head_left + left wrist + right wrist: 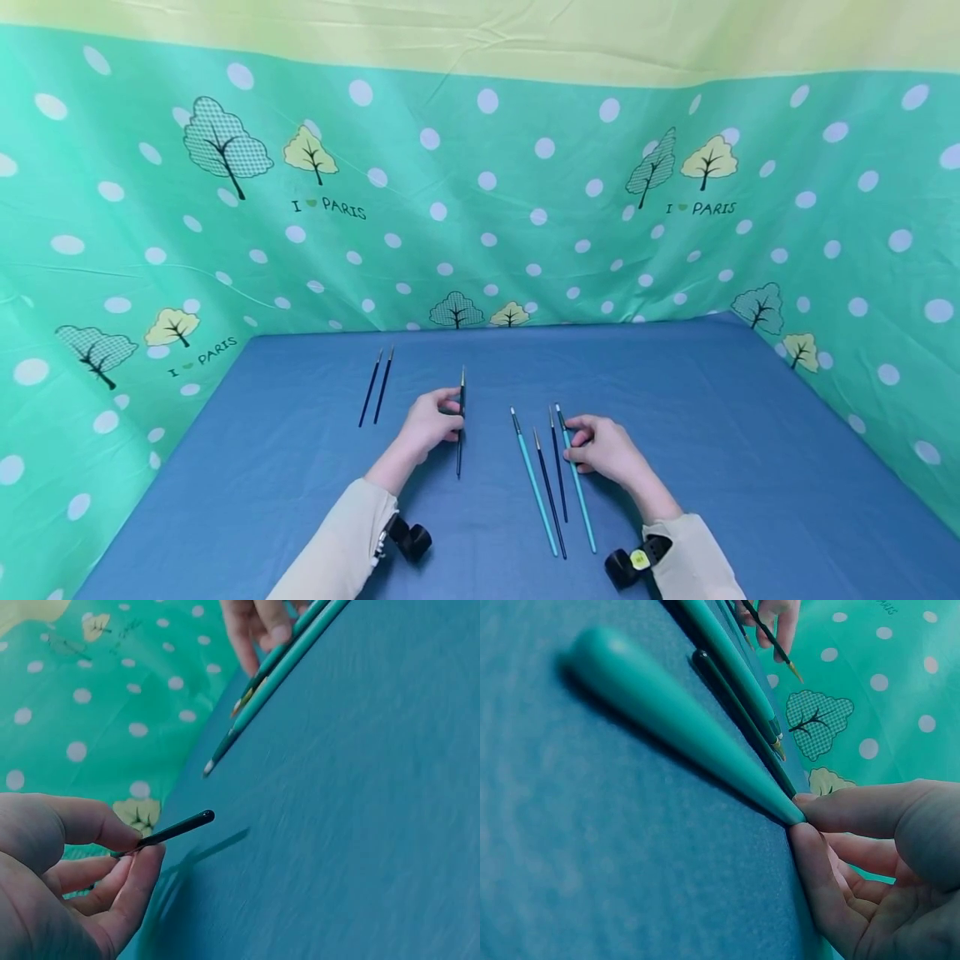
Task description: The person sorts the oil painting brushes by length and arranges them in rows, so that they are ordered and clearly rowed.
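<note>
My left hand (435,421) pinches a dark paintbrush (459,454) between thumb and fingers, bristles pointing away from me. In the left wrist view its handle end (184,827) is lifted off the cloth, with its shadow apart from it. My right hand (606,450) pinches a teal paintbrush (582,504) near its bristle end; in the right wrist view the thick handle (675,735) lies along the cloth. Just left of it lie two dark paintbrushes, a shorter one (559,471) and a longer one (551,492), then another teal paintbrush (533,475).
Two more dark paintbrushes, one (369,392) beside the other (384,387), lie side by side at the far left of the blue tablecloth (285,467). A green dotted curtain (480,242) hangs behind the table and at its sides.
</note>
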Tool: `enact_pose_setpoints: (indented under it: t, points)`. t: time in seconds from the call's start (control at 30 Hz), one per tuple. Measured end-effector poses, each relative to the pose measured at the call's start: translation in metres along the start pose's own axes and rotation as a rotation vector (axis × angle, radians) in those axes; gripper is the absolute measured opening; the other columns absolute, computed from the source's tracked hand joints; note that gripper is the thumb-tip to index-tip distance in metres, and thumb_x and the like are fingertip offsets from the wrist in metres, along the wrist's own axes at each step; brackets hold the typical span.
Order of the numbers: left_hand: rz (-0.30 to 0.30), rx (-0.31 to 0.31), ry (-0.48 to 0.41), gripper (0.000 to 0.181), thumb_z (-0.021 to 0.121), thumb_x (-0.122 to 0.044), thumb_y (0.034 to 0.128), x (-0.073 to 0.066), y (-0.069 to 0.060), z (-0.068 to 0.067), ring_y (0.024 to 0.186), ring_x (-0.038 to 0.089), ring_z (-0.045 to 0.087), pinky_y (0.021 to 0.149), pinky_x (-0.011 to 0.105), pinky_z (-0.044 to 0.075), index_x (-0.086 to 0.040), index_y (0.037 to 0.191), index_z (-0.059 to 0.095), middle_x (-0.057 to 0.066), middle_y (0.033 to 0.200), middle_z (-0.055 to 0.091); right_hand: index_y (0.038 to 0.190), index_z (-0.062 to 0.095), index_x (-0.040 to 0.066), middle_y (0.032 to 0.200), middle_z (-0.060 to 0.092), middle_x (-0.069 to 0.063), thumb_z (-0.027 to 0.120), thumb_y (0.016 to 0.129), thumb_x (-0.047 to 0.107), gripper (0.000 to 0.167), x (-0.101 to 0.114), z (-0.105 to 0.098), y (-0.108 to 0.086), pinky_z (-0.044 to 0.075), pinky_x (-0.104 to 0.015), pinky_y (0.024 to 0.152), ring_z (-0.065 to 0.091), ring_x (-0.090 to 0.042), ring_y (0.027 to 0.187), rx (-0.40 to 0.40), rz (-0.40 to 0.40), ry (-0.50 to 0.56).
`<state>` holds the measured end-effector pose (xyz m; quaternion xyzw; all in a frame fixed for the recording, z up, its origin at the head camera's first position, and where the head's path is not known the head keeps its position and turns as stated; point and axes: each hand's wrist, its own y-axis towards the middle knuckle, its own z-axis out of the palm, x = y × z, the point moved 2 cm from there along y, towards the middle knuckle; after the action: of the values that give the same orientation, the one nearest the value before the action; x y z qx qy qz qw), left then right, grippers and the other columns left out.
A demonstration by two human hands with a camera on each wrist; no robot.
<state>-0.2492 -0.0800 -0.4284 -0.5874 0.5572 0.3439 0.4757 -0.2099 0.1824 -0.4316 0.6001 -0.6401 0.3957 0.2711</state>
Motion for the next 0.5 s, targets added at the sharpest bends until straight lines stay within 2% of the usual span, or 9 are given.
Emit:
enact_pose_setpoints:
  t: [0.33,0.5]
  points:
    - [-0.016,-0.075,0.036,0.054,0.058,0.003,0.0793,0.003,0.010,-0.028,0.067,0.017,0.060,0.062,0.030,0.054,-0.010,0.131,0.049,0.013,0.104,0.055,0.119,0.056,0.001,0.079,0.052,-0.008,0.069,0.075,-0.001,0.046,0.002,0.000,-0.002,0.053,-0.028,0.053,0.056,-0.015,0.059,-0.001,-0.003,-0.004]
    - [-0.028,-0.078,0.004,0.052,0.061,0.001,0.0802,0.009,0.014,-0.040,0.074,0.018,0.061,0.065,0.030,0.055,-0.011,0.130,0.050,0.013,0.106,0.056,0.118,0.056,0.001,0.079,0.052,-0.008,0.069,0.075,-0.001,0.045,0.002,0.000,-0.002,0.053,-0.028,0.053,0.056,-0.015,0.059,-0.001,0.000,-0.003]
